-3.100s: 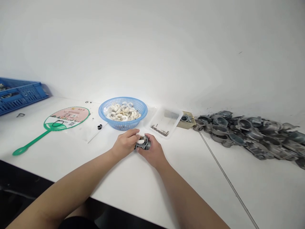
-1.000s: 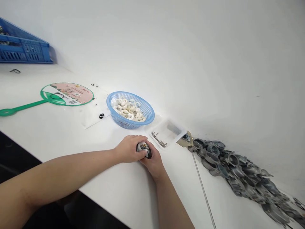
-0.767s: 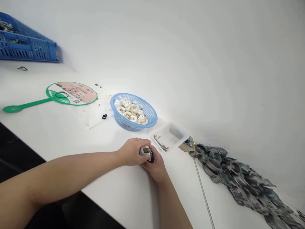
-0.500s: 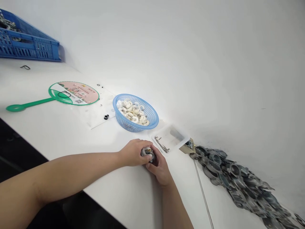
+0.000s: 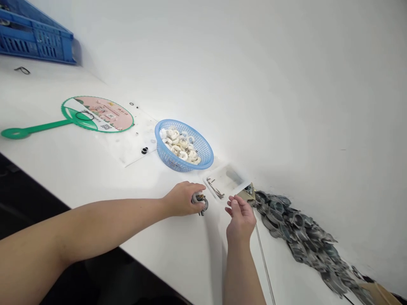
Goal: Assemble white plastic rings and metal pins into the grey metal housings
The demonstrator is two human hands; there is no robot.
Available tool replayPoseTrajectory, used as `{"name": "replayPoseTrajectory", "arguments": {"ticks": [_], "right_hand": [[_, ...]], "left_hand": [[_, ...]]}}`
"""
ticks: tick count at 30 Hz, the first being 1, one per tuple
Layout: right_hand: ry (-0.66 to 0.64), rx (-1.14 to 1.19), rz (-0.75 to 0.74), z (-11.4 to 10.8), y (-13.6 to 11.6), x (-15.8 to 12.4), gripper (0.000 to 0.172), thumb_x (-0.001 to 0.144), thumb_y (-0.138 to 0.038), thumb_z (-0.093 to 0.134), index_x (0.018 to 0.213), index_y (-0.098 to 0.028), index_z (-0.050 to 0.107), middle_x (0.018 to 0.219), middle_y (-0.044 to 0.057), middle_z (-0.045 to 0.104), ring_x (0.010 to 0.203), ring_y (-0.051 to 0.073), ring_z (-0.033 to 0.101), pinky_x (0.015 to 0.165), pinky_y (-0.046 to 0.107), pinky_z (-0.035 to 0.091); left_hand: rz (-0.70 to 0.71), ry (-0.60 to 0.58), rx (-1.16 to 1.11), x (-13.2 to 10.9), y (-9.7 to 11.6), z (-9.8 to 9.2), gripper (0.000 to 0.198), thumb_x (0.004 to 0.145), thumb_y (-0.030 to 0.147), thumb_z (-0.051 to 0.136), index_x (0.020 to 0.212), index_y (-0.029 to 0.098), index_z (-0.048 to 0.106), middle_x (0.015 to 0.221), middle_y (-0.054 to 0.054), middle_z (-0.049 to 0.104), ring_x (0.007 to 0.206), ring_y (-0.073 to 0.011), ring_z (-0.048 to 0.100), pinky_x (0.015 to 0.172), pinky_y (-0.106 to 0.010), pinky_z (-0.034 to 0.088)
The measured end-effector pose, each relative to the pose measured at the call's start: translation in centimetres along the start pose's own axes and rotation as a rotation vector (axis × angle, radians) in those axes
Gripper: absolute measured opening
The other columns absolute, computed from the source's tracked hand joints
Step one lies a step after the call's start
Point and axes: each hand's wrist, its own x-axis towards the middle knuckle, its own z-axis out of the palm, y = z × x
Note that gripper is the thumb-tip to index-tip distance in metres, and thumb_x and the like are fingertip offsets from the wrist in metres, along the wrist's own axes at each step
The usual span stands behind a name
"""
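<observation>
My left hand (image 5: 184, 199) is closed round a small metal part (image 5: 200, 199) with a white ring and a brassy piece showing on it. Fingers cover much of that part, just above the white table (image 5: 178, 245). My right hand (image 5: 241, 218) is apart from it, beside the near right corner of a clear plastic tray (image 5: 233, 180). Its fingers are half curled and a little apart, and no thing shows in them. Thin metal pins (image 5: 214, 189) lie along the tray's left side.
A blue basket (image 5: 205, 157) of white rings stands behind my hands. Grey metal castings (image 5: 295, 228) are heaped along the wall at right, by a small cardboard box (image 5: 249, 192). At left lie a green-handled fan (image 5: 98, 112), small black rings (image 5: 145, 150) and a blue crate (image 5: 54, 42).
My right hand has let go of the metal part and moved right to the tray. My left hand keeps hold of the part, now more exposed. The view has shifted slightly.
</observation>
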Motion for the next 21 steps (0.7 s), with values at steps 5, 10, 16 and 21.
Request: {"name": "replayPoseTrajectory", "arguments": {"ticks": [5,10,16,21], "right_hand": [[-0.056,-0.461,-0.148,0.5,-2.0,3.0,0.042,0.070,-0.042,0.060,0.099,-0.012,0.063,0.085,0.010,0.067,0.079,0.021,0.061,0.078,0.034,0.049],[-0.337,-0.866,-0.190,1.8,-3.1,6.9,0.036,0.076,-0.029,0.051,0.107,-0.013,0.060,0.091,0.009,0.067,0.083,0.019,0.062,0.080,0.030,0.045],[-0.688,-0.966,-0.202,3.9,-2.3,9.1,0.022,0.063,-0.008,0.055,0.079,-0.018,0.067,0.072,0.001,0.067,0.068,0.015,0.060,0.063,0.022,0.041],[-0.728,-1.023,-0.196,4.4,-1.6,10.0,0.021,0.068,-0.010,0.051,0.081,-0.018,0.065,0.072,0.001,0.066,0.064,0.013,0.058,0.057,0.020,0.038]], "left_hand": [[0.046,-0.016,0.001,-0.1,0.0,-0.2,0.045,0.069,0.033,0.061,0.112,0.021,0.057,0.100,-0.003,0.067,0.090,-0.0224,0.059,0.084,-0.034,0.048],[0.070,-0.026,0.018,0.0,0.0,-0.1,0.045,0.069,0.033,0.061,0.112,0.021,0.057,0.099,-0.003,0.067,0.089,-0.0225,0.059,0.084,-0.035,0.047],[0.073,-0.019,0.044,0.1,-0.2,0.3,0.045,0.070,0.037,0.061,0.112,0.021,0.056,0.096,-0.005,0.066,0.089,-0.0235,0.058,0.081,-0.035,0.047],[0.043,-0.023,0.045,0.3,-0.2,0.3,0.045,0.070,0.038,0.062,0.112,0.023,0.056,0.095,-0.004,0.066,0.090,-0.0235,0.057,0.081,-0.035,0.047]]}}
